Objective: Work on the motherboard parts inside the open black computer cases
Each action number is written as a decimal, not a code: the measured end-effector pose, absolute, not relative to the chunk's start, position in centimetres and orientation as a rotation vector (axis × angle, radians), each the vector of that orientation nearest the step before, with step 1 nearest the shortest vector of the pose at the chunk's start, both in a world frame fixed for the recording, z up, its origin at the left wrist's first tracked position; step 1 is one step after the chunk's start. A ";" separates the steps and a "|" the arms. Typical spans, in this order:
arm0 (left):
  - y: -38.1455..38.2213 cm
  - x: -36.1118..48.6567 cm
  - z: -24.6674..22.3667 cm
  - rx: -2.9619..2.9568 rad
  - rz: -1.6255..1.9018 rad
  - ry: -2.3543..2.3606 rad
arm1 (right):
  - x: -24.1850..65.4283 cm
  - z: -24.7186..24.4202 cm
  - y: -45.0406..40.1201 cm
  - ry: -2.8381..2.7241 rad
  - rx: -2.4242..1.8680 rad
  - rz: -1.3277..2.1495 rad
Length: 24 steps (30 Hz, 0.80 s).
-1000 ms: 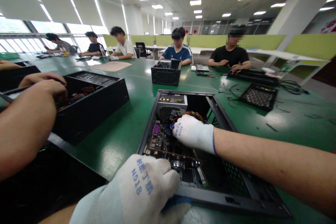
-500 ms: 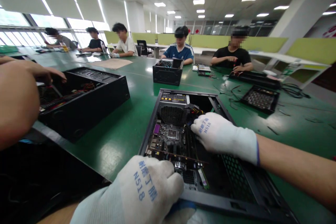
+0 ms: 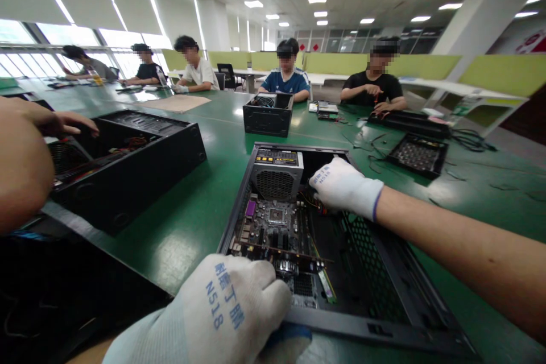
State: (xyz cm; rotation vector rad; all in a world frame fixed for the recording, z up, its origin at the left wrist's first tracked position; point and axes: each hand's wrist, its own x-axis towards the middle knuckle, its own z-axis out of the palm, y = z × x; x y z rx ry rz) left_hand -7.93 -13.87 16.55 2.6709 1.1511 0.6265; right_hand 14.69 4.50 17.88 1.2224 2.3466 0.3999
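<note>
On a green desk [image 3: 217, 182], the open case [image 3: 354, 323] lies under both hands, long axis seemingly running near to far, the left hand [image 3: 239, 301] closed in a grip on its near edge, the right hand [image 3: 343, 183] nearer the power supply [image 3: 277, 179], just right of it, its curled fingers hiding any hold.

Two white-gloved hands [image 3: 230, 301] [image 3: 339, 183] are at the nearest black metal computer case [image 3: 341, 323], which holds one boxy grey power supply [image 3: 277, 177], one purple rectangular connector [image 3: 250, 209] and one square silver socket [image 3: 277, 216], while five people [image 3: 288, 81] sit beyond it.
</note>
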 end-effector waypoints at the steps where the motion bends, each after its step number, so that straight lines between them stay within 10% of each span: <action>1: -13.8 -7.8 16.8 2.683 0.591 1.156 | 14.5 17.6 4.9 2.341 1.208 0.387; 24: -12.7 -7.0 18.3 2.622 0.502 1.260 | 21.3 17.6 -0.3 3.070 1.575 0.325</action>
